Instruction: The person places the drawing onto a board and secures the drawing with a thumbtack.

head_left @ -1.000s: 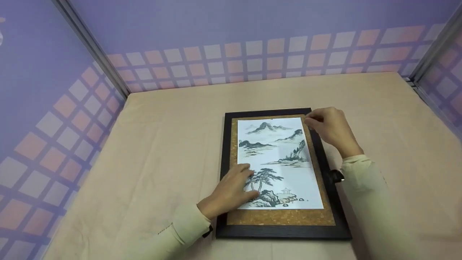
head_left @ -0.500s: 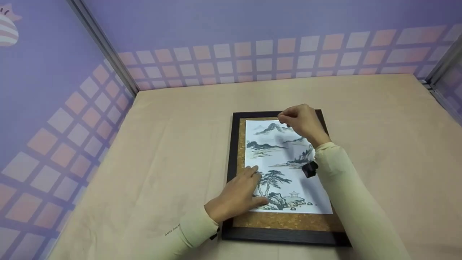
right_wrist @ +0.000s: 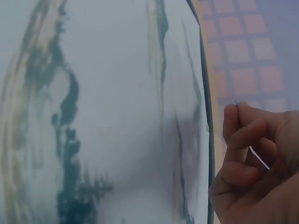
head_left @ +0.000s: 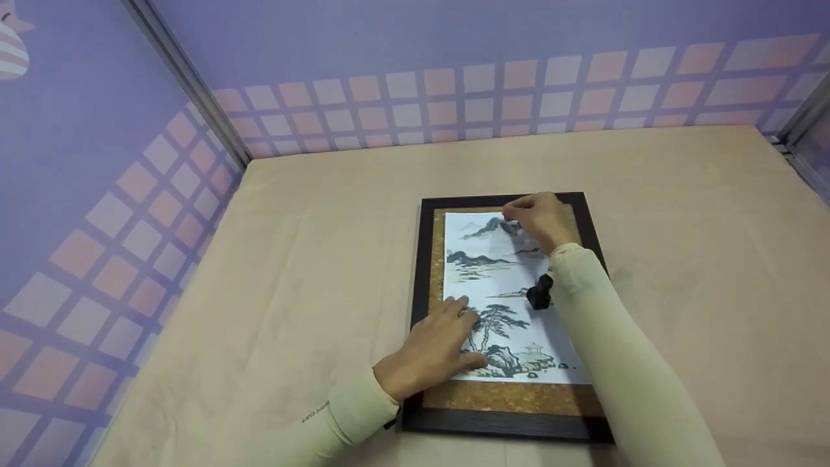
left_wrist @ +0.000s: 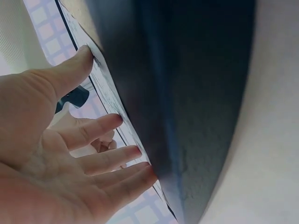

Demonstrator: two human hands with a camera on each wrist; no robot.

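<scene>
Since the last look my right hand has slid from the frame's far right corner to the middle of the picture's top edge, where its curled fingers pinch a thin pin just above the paper. That pin is the thing in hand: slim, stiff and easy to drop, so I judge it wants a firm pinch near its head. It sits over the landscape print, a light, floppy sheet lying on the cork board inside the black frame. My left hand lies spread and flat, fingertips pressing the print's near left part to the cork. I would hold the paper only by flat pressure, since it creases easily. Frame and print rest near the middle of the beige tablecloth, with checked purple walls around.
</scene>
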